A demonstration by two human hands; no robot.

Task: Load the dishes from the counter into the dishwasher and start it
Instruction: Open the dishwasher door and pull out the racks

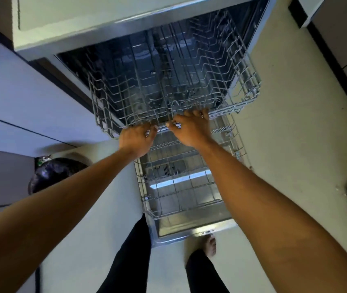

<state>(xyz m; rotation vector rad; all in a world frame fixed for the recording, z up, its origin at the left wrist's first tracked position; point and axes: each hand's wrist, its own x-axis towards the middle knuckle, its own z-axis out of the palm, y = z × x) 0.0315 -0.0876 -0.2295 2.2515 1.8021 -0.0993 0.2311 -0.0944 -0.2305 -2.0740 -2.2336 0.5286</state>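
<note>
Pale kitchen floor (pixel 284 144) surrounds the open dishwasher (pixel 189 231). Your left hand (pixel 136 140) and right hand (pixel 191 127) curl their fingers (pixel 200 114) round the empty upper rack (pixel 168 85) front rail, probably to slide it; no dishes are visible.

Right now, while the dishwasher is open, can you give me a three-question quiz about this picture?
1. True or false: the upper rack is full of plates.
2. What do the left hand and right hand grip? A) the upper rack's front edge B) a cup C) a spoon
3. Fill in: the lower rack sits pulled out over the open ____.
Key: 1 false; 2 A; 3 door.
</note>
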